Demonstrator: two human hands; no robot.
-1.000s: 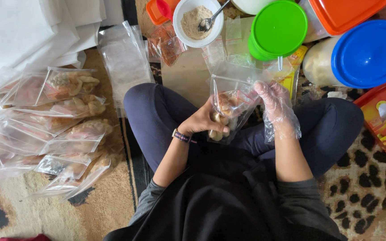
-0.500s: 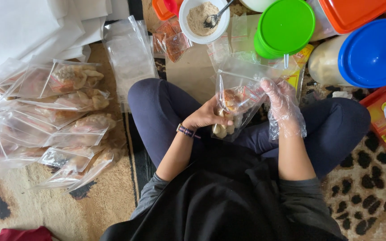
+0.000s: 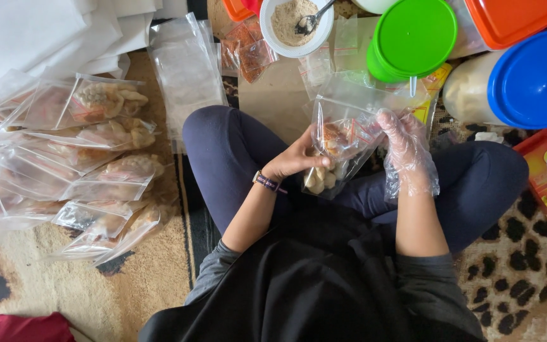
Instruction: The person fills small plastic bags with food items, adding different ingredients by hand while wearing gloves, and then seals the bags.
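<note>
I sit cross-legged on a rug and hold a clear plastic bag (image 3: 340, 149) with pale fried snack pieces and a small red sachet inside, above my lap. My left hand (image 3: 295, 161), bare with a purple wristband, grips the bag's lower left side. My right hand (image 3: 403, 149), in a loose clear plastic glove, holds the bag's upper right edge.
Several filled clear bags (image 3: 112, 136) lie on the rug at left, with empty bags (image 3: 185, 69) behind them. Ahead stand a white bowl of powder with a spoon (image 3: 295, 22), a green-lidded tub (image 3: 413, 38), a blue-lidded jar (image 3: 527, 79) and an orange lid (image 3: 517, 19).
The bag and both hands stay above my lap with only slight shifts. The view has tilted a little, so everything sits slightly lower in frame.
</note>
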